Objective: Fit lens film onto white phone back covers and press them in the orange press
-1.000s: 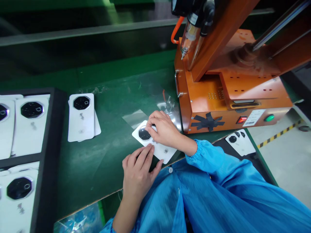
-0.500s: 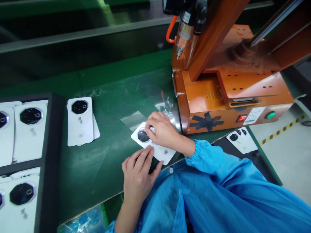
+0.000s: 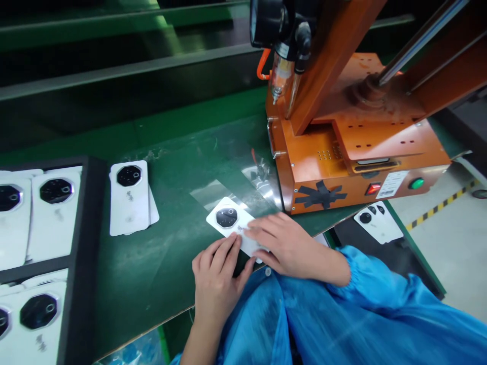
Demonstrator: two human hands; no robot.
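Note:
A white phone back cover (image 3: 225, 229) with a dark octagonal camera area lies slantwise on the green bench mat near its front edge. My left hand (image 3: 216, 276) grips its lower left side, fingertips on the long edge and thumb at the near end. My right hand (image 3: 285, 243) lies over the cover's lower right part with fingers stretched out, slightly blurred, hiding that part. Beneath and behind the cover, clear film (image 3: 213, 195) lies on the mat. To the left, a small stack of white back covers (image 3: 129, 203) rests on the bench.
An orange press machine (image 3: 315, 167) stands at the right rear of the bench. At far left a black divided tray (image 3: 81, 218) holds several white covers. On the right, lower down, a dark surface (image 3: 353, 241) bears more covers (image 3: 376, 220). A clear bag (image 3: 133, 350) shows below the bench edge.
My right hand has moved from the cover's camera area down and right to its lower part, and its fingers have straightened. My left hand stays at the cover's edge.

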